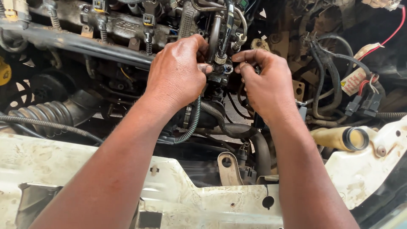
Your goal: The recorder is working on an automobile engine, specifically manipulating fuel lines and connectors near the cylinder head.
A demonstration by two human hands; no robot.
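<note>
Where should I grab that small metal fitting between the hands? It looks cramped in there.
Pinch the metal fitting at its sides, left hand from the left, right hand from the right. Pipes crowd it above and hoses below, so only its sides seem free.

Below my arms runs a dirty white body panel [203, 203]. A ribbed black air hose [46, 114] lies at left. At right I see a yellowish reservoir [335, 138] and a red wire [392, 34].

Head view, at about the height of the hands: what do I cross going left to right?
Ribbed black rubber intake hose → left hand → small metal fitting pinched between the fingertips → right hand → black corrugated wire loom → black plastic connectors.
</note>
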